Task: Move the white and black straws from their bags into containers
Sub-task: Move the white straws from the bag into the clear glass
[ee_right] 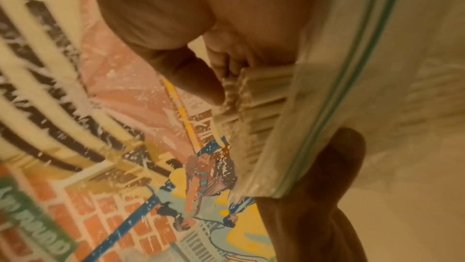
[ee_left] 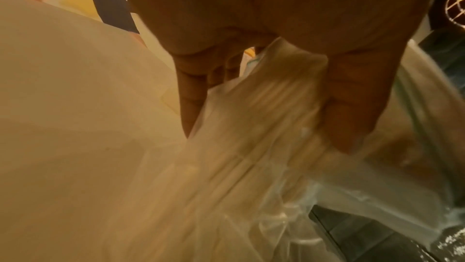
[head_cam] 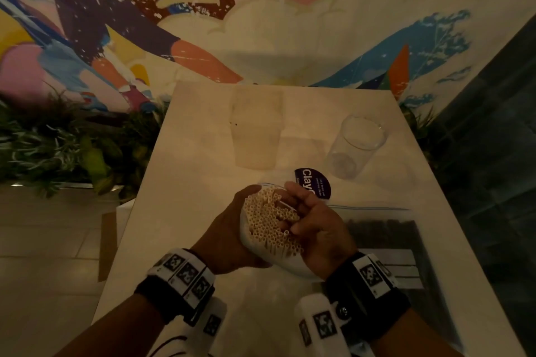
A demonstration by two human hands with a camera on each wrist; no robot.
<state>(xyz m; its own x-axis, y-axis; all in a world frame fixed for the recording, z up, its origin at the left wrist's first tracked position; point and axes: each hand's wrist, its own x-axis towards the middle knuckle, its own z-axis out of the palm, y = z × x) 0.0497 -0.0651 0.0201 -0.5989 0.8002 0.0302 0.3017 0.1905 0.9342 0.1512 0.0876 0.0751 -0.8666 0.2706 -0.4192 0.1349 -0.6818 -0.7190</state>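
Note:
A bundle of white straws [head_cam: 269, 220] stands upright in a clear zip bag [head_cam: 293, 265], open ends facing up, over the near part of the white table [head_cam: 179, 211]. My left hand [head_cam: 243, 211] grips the bag around the bundle from the left. My right hand [head_cam: 293, 211] curls over the straw tops from the right. In the left wrist view my left hand [ee_left: 264, 127] squeezes the bag of white straws [ee_left: 251, 167]. In the right wrist view my right hand [ee_right: 221, 79] holds the straw ends [ee_right: 251, 103] above the bag's zip edge [ee_right: 339, 87]. The black straws [head_cam: 380, 240] lie in a second bag on the right.
A frosted container [head_cam: 256, 130] and a clear glass jar [head_cam: 356, 145] stand at the far end of the table. A round purple sticker [head_cam: 313, 181] lies just beyond my hands. Plants [head_cam: 58, 142] line the left side, and a painted mural wall [head_cam: 261, 23] rises behind.

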